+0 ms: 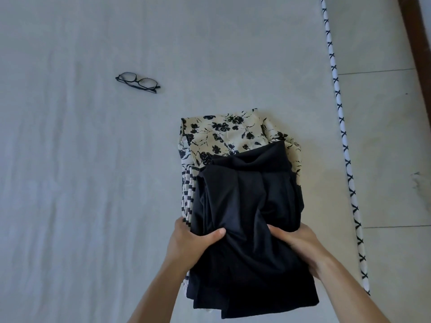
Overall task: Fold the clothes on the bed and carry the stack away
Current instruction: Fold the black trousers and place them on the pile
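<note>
Both forearms enter from the bottom edge and converge on the stack of clothes (242, 206), which lies on the bed (93, 159) right of centre, near the bed's right border. Left hand (189, 243) grips the stack's left side: the thumb lies curled over the black top layer and the fingers pass out of sight under the fabric. Right hand (296, 243) grips the right side in the same manner, thumb on top, fingers hidden beneath. Whether the stack is lifted clear of the sheet or resting on it cannot be determined.

Stack composition, top to bottom as visible:
- black garment (247, 229), smooth and dark, loosely folded with soft creases, its near end draping towards the camera between the forearms;
- black-and-white striped piece (187, 197), showing only as a narrow band along the left edge;
- cream floral garment (224, 134) with a black flower print, projecting beyond the black layer at the far end and along the right side.

Edges and room: the pale sheet extends widely to the left and to the far side of the stack. To the right, a white piping trim (342, 145) with black cross marks runs along the bed edge, close to the stack. Beyond it lies a light tiled floor (384, 136), and a dark brown wooden strip (417, 43) crosses the upper right corner.

Other items: a pair of black-framed glasses (137, 82) rests on the sheet, well apart from the stack, up and to the left.
</note>
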